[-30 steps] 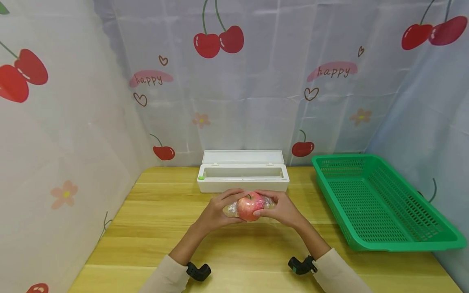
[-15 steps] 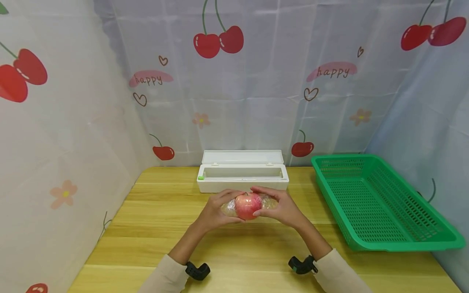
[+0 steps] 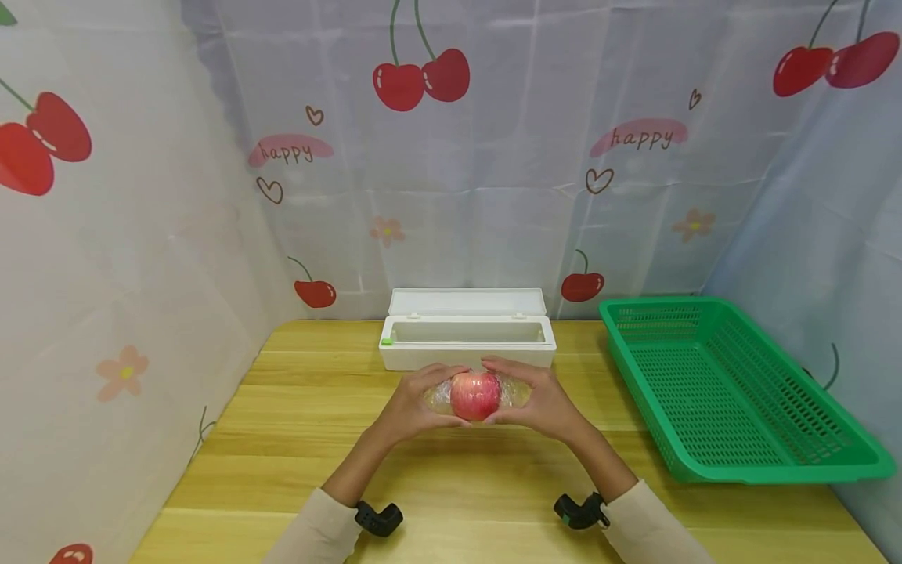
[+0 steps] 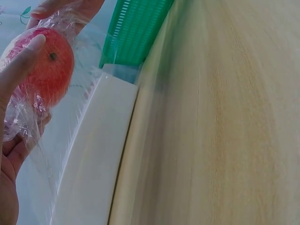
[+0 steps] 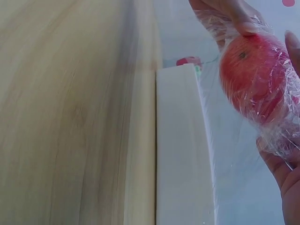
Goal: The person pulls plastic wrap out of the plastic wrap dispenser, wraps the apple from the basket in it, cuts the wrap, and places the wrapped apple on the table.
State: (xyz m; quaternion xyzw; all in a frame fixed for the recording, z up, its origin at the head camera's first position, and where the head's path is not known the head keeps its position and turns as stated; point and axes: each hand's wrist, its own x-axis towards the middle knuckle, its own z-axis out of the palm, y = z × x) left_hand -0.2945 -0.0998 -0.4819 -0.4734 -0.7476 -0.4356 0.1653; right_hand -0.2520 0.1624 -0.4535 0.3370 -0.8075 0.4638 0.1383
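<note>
A red apple sits between both hands above the table, in front of the white box. Clear plastic wrap covers it and bunches up at its left and right sides. My left hand grips it from the left, thumb low and fingers over the top. From the right, my right hand holds it the same way, thumb at the lower edge. In the right wrist view the wrapped apple shows its small dark hollow, with crinkled film around it.
Behind the hands stands a long white box with its lid raised. A green perforated basket occupies the right side of the wooden table. Curtains printed with cherries hang behind and on both sides.
The apple has turned in the hands; its stem has rolled back out of the head view. My right thumb has slid down from the apple's front to its lower edge.
</note>
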